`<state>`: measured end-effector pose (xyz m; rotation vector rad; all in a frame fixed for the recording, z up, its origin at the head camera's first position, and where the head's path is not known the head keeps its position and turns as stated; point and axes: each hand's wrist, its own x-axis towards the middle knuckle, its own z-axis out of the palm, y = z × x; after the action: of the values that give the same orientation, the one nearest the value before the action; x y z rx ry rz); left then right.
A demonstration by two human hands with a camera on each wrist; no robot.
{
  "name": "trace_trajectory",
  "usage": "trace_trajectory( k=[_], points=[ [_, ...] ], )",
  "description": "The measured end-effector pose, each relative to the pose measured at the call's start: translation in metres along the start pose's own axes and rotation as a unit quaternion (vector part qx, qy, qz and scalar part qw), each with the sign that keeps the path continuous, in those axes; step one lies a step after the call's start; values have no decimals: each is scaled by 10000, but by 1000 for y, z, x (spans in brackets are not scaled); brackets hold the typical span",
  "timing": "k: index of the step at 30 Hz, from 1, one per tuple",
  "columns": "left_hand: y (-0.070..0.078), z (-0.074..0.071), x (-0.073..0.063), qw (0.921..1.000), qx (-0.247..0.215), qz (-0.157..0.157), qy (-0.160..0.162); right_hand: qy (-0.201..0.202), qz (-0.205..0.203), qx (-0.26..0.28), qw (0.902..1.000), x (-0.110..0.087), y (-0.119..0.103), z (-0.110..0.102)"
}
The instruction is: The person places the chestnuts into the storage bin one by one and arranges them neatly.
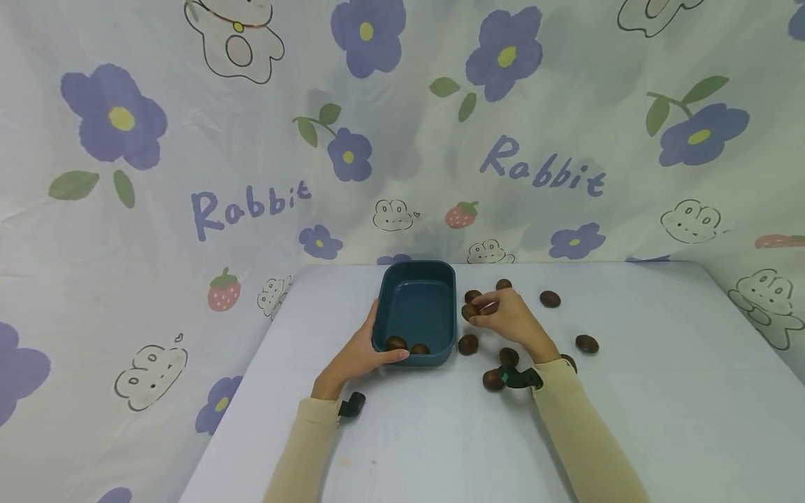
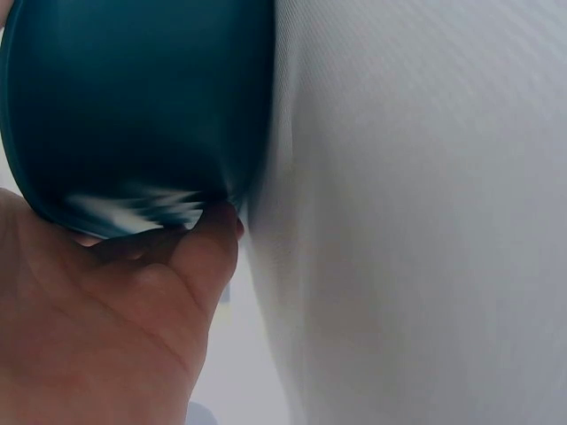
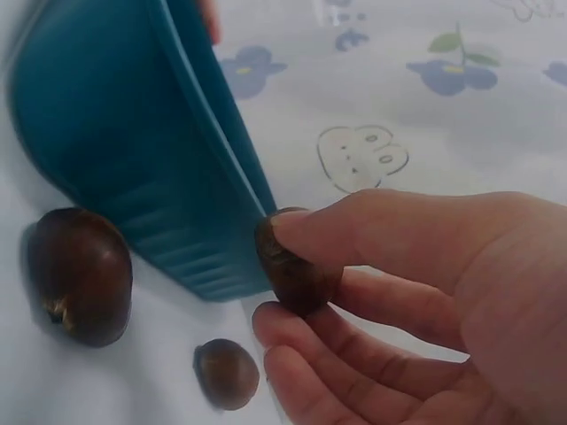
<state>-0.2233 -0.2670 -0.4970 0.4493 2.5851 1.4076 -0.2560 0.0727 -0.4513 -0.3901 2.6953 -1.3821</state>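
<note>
A deep blue rectangular container (image 1: 418,307) stands on the table, two chestnuts (image 1: 396,343) lying at its near end. My left hand (image 1: 358,353) grips its near left corner, thumb along the near rim and fingers on the left side. In the left wrist view the thumb (image 2: 208,252) presses against the container wall. Just right of the container, my right hand (image 1: 511,320) pinches a brown chestnut (image 3: 297,270) between thumb and fingers, close beside the rim. Below that hand, a large chestnut (image 3: 84,276) and a smaller-looking one (image 3: 228,374) rest on the table.
Several more chestnuts are scattered right of the container, such as one by its near right corner (image 1: 468,344), one near the right wrist (image 1: 494,379) and one farther right (image 1: 587,344). A printed cloth (image 1: 402,175) hangs behind the white table (image 1: 453,447).
</note>
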Motion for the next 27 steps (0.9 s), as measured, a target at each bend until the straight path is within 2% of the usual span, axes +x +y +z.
trace_trajectory(
  k=[9, 16, 27],
  points=[
    [1, 0, 0, 9999, 6, 150, 20, -100, -239, 431, 9987, -2, -9, 1],
    [3, 0, -1, 10000, 40, 86, 14, -131, -328, 597, 9976, -5, -15, 3],
    [4, -1, -1, 9998, -24, 209, 1, -214, -824, 319, 9959, -7, -23, 12]
  ],
)
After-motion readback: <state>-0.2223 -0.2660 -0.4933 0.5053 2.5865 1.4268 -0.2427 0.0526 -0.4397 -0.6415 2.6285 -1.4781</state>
